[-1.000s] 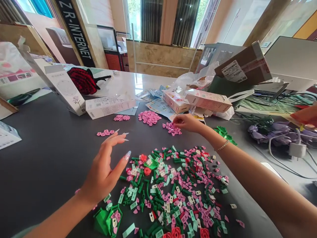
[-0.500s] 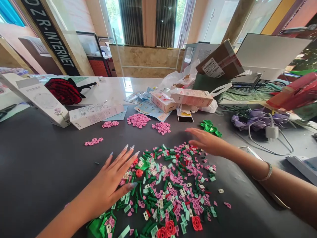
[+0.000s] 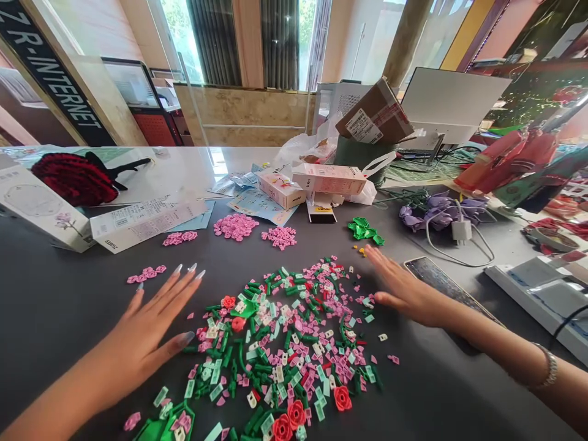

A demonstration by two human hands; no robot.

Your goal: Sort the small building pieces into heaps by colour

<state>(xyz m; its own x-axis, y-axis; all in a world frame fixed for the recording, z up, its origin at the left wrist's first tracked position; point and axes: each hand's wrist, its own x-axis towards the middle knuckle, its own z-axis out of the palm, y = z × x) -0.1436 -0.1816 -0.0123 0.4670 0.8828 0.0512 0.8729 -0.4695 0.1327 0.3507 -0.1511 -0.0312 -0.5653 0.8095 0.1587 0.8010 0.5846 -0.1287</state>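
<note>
A spread of small building pieces (image 3: 294, 331) in pink, green, white, pale mint and red covers the middle of the dark tabletop. My left hand (image 3: 151, 331) is at its left edge, palm down with fingers spread, holding nothing. On the other side, my right hand (image 3: 404, 288) hovers or rests with fingers stretched out, its tips close to a few tiny yellow pieces (image 3: 362, 251). Green leaf-like pieces (image 3: 364, 231) lie just beyond them. Farther back sit sorted pink piles: round ones (image 3: 236, 226), small ones (image 3: 279, 236) and flower-shaped ones (image 3: 180, 238). Red roses (image 3: 342, 398) lie at the near edge.
White boxes (image 3: 147, 223) stand at the left by a dark red knitted flower (image 3: 73, 177). Pink boxes (image 3: 328, 179) and a cardboard box (image 3: 374, 113) are stacked behind. To the right lie a phone (image 3: 448, 288), a charger (image 3: 461, 231) and purple flowers (image 3: 441, 211).
My left hand has moved left, off the spread of pieces. My right hand has shifted right and away from it, and the yellow pieces now show. The camera view has turned rightward.
</note>
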